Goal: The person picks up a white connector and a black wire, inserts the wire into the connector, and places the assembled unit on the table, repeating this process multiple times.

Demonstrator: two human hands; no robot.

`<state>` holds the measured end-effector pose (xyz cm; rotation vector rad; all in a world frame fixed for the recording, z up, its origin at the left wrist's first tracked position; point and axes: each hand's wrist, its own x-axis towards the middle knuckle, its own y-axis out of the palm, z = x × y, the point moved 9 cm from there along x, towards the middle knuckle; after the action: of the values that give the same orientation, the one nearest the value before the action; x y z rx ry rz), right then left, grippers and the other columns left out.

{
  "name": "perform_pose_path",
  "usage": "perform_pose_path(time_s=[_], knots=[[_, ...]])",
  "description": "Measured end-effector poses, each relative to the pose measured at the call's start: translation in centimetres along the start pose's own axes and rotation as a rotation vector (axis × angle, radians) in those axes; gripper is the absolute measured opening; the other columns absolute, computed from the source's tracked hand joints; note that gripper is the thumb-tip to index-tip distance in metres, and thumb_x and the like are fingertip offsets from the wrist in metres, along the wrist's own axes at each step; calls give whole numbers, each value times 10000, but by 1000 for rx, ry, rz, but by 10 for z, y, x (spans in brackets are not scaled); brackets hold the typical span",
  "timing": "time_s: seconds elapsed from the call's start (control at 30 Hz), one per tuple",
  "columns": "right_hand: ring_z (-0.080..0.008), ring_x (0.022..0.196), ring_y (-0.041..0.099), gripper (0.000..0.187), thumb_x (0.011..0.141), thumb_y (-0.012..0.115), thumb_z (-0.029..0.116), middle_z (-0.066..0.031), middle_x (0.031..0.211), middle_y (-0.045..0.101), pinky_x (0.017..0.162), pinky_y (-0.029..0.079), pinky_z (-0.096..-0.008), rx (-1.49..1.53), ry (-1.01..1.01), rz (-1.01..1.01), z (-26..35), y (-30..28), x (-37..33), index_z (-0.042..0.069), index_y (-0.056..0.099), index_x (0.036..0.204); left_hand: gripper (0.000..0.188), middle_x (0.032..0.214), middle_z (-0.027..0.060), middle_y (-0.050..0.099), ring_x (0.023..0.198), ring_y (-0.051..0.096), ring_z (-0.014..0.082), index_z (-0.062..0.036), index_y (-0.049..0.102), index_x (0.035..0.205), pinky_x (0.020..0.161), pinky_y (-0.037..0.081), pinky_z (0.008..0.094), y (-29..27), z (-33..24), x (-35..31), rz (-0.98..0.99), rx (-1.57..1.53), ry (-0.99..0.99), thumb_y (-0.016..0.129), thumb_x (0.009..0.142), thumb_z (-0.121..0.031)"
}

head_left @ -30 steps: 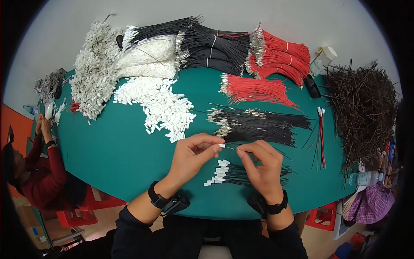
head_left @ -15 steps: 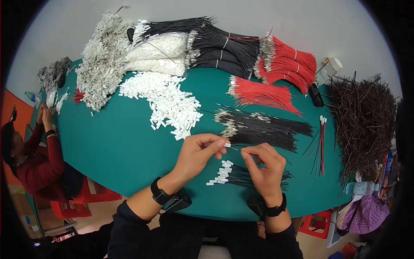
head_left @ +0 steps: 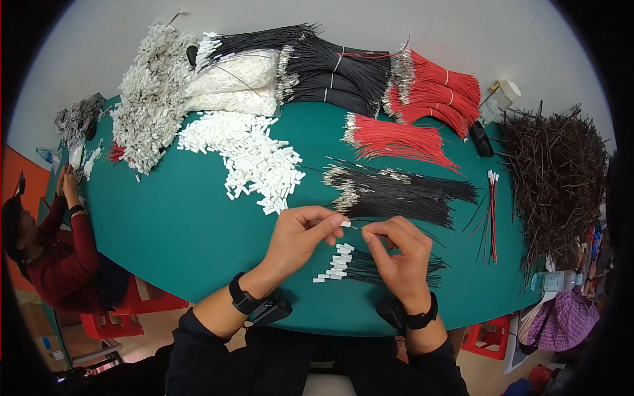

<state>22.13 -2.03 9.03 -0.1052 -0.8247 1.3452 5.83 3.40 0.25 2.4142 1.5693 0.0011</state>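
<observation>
My left hand (head_left: 305, 231) pinches a small white plastic connector housing (head_left: 345, 224) between thumb and fingertips. Just right of it, my right hand (head_left: 400, 245) grips a thin black wire (head_left: 357, 228) near its metal end, which points at the housing. Whether the wire's tip sits inside the housing I cannot tell. Below my hands lies a small batch of black wires (head_left: 366, 267) with white housings (head_left: 339, 263) on their left ends. Beyond my hands is a spread of loose black wires (head_left: 403, 195) with metal terminals. A heap of loose white housings (head_left: 257, 162) lies farther left.
Red wires (head_left: 399, 142) and bundled black wires (head_left: 337, 69) lie at the back of the green table (head_left: 191, 224). A whitish pile (head_left: 148, 99) stands back left, a dark brown tangle (head_left: 555, 185) at right. A co-worker (head_left: 63, 251) sits at far left; a bottle (head_left: 556, 282) lies right.
The view has shifted slightly. My hands keep the same pinch, with the wire's end and the white housing still close together.
</observation>
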Motion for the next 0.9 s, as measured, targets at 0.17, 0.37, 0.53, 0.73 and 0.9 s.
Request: perform_pose_path(time_s=[0.17, 0.37, 0.53, 0.73, 0.9], knots=[[-149, 642, 594, 75, 857, 774, -18, -66, 767, 688, 543, 434, -272, 15, 15, -4, -3, 3, -1, 8, 763, 927, 207, 897, 67, 743, 767, 655, 108, 34, 768, 1079, 725, 526, 242, 3, 4, 0, 37, 3, -45, 671, 1038, -144], [-146, 644, 602, 70, 863, 769, -18, -64, 762, 685, 544, 446, -273, 24, 37, -3, -6, 1, -2, 9, 764, 928, 193, 948, 69, 736, 815, 657, 106, 35, 753, 1080, 744, 529, 248, 7, 2, 0, 84, 46, -15, 672, 1036, -135], [-141, 636, 599, 72, 864, 769, -17, -64, 760, 683, 541, 443, -270, 24, 37, 4, -7, 1, -2, 6, 765, 931, 172, 952, 69, 732, 827, 653, 106, 38, 749, 1067, 752, 529, 249, 8, -2, -1, 101, 79, 16, 683, 1026, -115], [-129, 623, 594, 70, 868, 768, -17, -65, 748, 674, 545, 440, -260, 63, 72, 24, -9, 2, -3, -4, 762, 936, 165, 937, 71, 731, 821, 652, 107, 43, 753, 1061, 748, 526, 246, 7, -1, -1, 99, 38, 14, 695, 1016, -105], [-118, 617, 590, 58, 877, 759, -19, -63, 746, 670, 545, 439, -258, 85, 108, 25, -12, 3, -4, -11, 758, 934, 175, 932, 78, 734, 820, 655, 110, 47, 756, 1066, 748, 526, 250, 7, 2, -1, 100, 19, -5, 696, 1017, -109]])
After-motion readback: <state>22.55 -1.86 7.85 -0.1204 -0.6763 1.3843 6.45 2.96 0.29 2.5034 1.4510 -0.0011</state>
